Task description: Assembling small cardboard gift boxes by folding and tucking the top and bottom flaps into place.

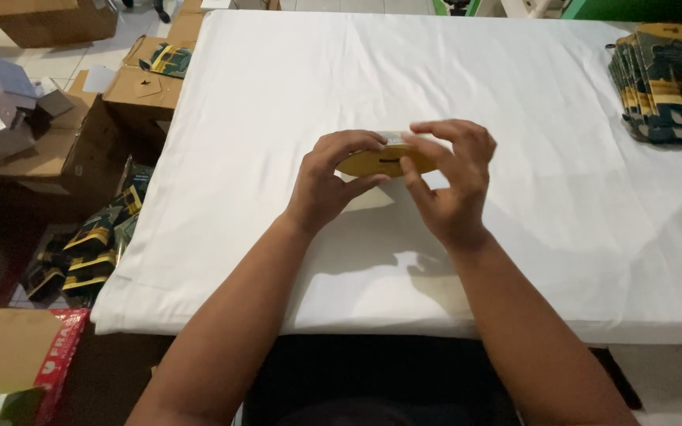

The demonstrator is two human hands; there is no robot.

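The yellow card piece (pixel 384 162) is held above the middle of the white-covered surface (pixel 515 95), its long axis running side to side, from 9 o'clock to 3 o'clock, roughly parallel to the near edge of the surface. It looks like a flat, rounded, oval-ended shape in mustard yellow with a short dark slot near its centre and a pale grey strip along its upper edge; its ends are hidden behind the hands, so which end is the top cannot be told.

The left hand (pixel 327 183) grips it from the 9 o'clock side, fingers (pixel 357 143) curled over the top edge and the thumb underneath, closed on the piece. The right hand (pixel 453 175) takes it from the 3 o'clock side, thumb pressed to the front face and the fingers (pixel 444 130) arched over the top, also clamped on it. Both forearms come in from 6 o'clock, and the hands cast a shadow on the cloth just below.

At 2 o'clock, well apart from the hands, a stack of dark green and yellow packets (pixel 667 83) lies fanned at the far right edge of the surface. Off the surface at 9 o'clock, more packets of the same colours (pixel 92 244) lie heaped on the floor beside brown cardboard boxes (pixel 148 91), one of which holds another packet at 11 o'clock. A red-edged box (pixel 49 355) sits at 8 o'clock.
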